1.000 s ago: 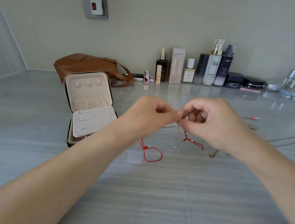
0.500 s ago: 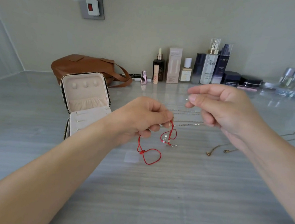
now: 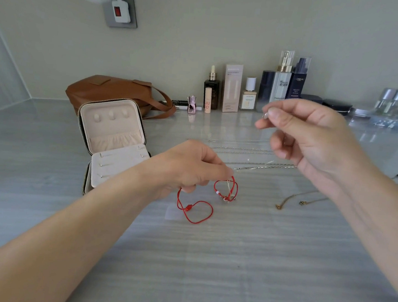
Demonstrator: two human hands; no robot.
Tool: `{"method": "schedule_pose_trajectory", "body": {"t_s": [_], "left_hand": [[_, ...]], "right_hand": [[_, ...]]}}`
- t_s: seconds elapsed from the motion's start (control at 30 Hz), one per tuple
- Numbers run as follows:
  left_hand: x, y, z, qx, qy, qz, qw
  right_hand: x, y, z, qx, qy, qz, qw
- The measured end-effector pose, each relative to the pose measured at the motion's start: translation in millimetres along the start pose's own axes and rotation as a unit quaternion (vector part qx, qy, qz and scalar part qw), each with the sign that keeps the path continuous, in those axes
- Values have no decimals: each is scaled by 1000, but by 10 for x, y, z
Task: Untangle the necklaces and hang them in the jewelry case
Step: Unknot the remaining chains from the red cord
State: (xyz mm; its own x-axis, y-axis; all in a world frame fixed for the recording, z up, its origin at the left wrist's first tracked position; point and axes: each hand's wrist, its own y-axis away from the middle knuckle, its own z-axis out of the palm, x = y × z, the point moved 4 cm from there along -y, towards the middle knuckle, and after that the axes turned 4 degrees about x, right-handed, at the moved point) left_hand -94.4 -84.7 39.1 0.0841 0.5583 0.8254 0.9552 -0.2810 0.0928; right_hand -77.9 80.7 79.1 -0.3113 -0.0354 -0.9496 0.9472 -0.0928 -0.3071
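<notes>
The jewelry case [image 3: 114,130] stands open, lid upright. Behind it lie a brown bag [image 3: 112,89] and, rightward, cosmetic bottles [image 3: 279,85]. Right of the case, silver chains [image 3: 248,151] and gold chains [image 3: 294,198] lie loose on the table [image 3: 208,259]. The red cord necklace [image 3: 195,210] is thin, white-beaded and double-looped. It hangs from the gripping left hand [image 3: 189,169], just right of the case. The right hand [image 3: 313,140], farther right and higher, pinches a silver piece [image 3: 265,115].

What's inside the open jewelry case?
The jewelry case lid holds three bare pegs and a gathered pocket; nothing hangs there. A beige panel covers the base beneath.
</notes>
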Motion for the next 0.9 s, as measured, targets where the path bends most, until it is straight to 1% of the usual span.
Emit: {"method": "schedule_pose_trajectory", "body": {"t_s": [0.1,0.2,0.3,0.43,0.63,0.9], "left_hand": [[0,2,15,-1,3,0,1000],[14,9,13,-1,18,4,1000],[31,20,12,7,27,11,1000],[43,36,18,12,6,22,1000],[61,46,18,10,2,40,999],[73,56,20,6,-3,40,999]], "right_hand": [[-17,12,9,-21,-29,0,999],[-26,24,19,-30,-34,-6,999],[-40,24,2,-26,-40,-11,999],[-58,21,-8,-25,-50,-17,998],[-138,9,-56,-9,-110,-31,993],[-171,9,-73,-12,-133,-28,991]]}}
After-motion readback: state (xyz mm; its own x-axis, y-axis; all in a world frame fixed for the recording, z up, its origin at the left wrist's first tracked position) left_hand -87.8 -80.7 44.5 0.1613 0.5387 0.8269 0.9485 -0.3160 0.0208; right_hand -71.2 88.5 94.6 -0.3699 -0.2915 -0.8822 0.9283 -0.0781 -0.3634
